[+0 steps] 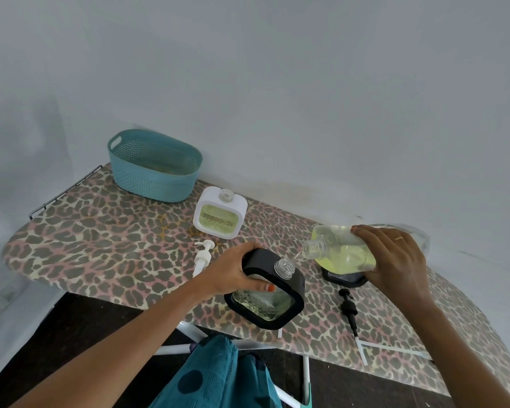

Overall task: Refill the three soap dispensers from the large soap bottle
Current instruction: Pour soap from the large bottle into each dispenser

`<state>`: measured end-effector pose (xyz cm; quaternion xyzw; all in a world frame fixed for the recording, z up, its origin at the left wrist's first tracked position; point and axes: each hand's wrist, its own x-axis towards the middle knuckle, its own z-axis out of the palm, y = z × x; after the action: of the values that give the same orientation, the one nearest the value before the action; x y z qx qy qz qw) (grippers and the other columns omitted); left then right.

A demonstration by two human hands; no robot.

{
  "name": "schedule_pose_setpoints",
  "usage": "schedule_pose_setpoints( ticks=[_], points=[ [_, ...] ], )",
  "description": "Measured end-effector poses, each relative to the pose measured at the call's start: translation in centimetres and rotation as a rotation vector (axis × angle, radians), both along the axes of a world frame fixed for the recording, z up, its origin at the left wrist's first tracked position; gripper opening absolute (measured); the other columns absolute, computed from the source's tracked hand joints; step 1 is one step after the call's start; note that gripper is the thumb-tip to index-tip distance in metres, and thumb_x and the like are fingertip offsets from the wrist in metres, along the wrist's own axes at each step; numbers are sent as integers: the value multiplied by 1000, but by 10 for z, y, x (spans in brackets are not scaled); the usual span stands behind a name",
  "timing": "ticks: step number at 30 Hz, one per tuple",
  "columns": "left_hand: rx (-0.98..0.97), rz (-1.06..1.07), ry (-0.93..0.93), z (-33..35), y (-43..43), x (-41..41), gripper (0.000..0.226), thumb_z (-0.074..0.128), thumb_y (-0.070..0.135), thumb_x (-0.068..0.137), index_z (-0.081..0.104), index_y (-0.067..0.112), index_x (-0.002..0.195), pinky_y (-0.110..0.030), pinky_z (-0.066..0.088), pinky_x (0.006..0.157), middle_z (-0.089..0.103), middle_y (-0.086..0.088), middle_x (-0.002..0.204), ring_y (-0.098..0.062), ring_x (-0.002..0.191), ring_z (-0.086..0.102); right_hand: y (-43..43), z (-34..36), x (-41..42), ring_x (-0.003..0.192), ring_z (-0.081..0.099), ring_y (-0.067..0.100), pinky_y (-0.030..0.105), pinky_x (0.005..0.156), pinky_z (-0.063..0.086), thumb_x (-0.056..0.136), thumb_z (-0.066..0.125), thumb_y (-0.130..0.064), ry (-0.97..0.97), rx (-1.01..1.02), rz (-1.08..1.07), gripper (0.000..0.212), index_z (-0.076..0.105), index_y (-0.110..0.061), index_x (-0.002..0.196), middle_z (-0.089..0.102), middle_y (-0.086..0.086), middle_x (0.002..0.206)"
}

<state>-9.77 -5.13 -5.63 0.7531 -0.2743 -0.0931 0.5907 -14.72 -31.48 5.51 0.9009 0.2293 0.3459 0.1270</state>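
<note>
My left hand (236, 272) grips a black square soap dispenser (280, 307), tilted at the near edge of the board, its open clear neck up. My right hand (395, 260) holds the large clear soap bottle (342, 251) tipped on its side; yellow-green soap runs from its mouth toward the black dispenser's neck. A white dispenser (220, 213) stands open farther back, partly filled with yellow-green soap. Another dark dispenser (345, 278) sits under the large bottle, mostly hidden.
A teal perforated basket (155, 166) stands at the back left of the leopard-print ironing board (100, 245). A white pump (202, 257) lies by my left hand, a black pump (348, 307) lies at the right. The wall is close behind.
</note>
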Motion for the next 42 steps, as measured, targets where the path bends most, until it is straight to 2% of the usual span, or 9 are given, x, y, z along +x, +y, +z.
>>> schedule_pose_setpoints(
  ticks=[5, 8, 18, 29, 34, 38, 42],
  points=[
    [-16, 5, -2, 0, -1, 1, 47, 84, 22, 61, 51, 31, 93, -26, 49, 77, 59, 10, 87, -6, 80, 59, 0, 1, 0, 71, 68, 30, 36, 62, 50, 35, 88, 3, -11, 3, 6, 61, 69, 0, 93, 72, 11, 91],
    [-10, 4, -15, 1, -2, 0, 46, 84, 22, 61, 51, 32, 93, -23, 49, 75, 58, 12, 86, -3, 79, 58, -1, 1, 0, 72, 68, 30, 36, 63, 51, 34, 88, 5, -16, 2, 5, 62, 69, 0, 93, 72, 11, 91],
    [-16, 7, -11, 1, -3, -1, 48, 84, 18, 62, 52, 21, 98, -22, 49, 77, 60, 6, 88, -8, 82, 59, -2, 1, 0, 70, 67, 30, 36, 61, 50, 33, 89, 5, -32, -3, 16, 62, 69, 1, 92, 72, 11, 90],
    [-18, 26, -3, 1, -4, -3, 47, 84, 20, 61, 50, 34, 92, -22, 49, 75, 60, 10, 86, -4, 79, 58, -3, -2, -1, 73, 68, 30, 37, 64, 51, 42, 91, -5, -53, -5, 50, 57, 68, 0, 93, 72, 11, 92],
    [-21, 26, 8, 1, -4, -4, 46, 83, 17, 62, 52, 21, 96, -24, 49, 76, 61, 1, 89, -13, 82, 60, -5, -2, 0, 71, 67, 30, 37, 62, 51, 37, 91, -1, -48, -14, 38, 60, 69, 0, 93, 72, 11, 91],
    [-25, 23, 20, 2, -4, -6, 48, 83, 13, 62, 54, 8, 100, -28, 50, 77, 61, -7, 91, -19, 84, 60, -5, -3, 0, 73, 68, 29, 36, 63, 50, 42, 91, -5, -50, -15, 56, 62, 64, -3, 98, 72, 11, 92],
    [-19, 31, 19, 1, -4, -6, 49, 83, 15, 62, 54, 4, 101, -33, 50, 78, 62, -14, 92, -28, 86, 61, -6, -4, 0, 73, 67, 29, 35, 63, 50, 42, 91, -4, -51, -20, 50, 63, 63, -4, 99, 72, 10, 93]
  ],
)
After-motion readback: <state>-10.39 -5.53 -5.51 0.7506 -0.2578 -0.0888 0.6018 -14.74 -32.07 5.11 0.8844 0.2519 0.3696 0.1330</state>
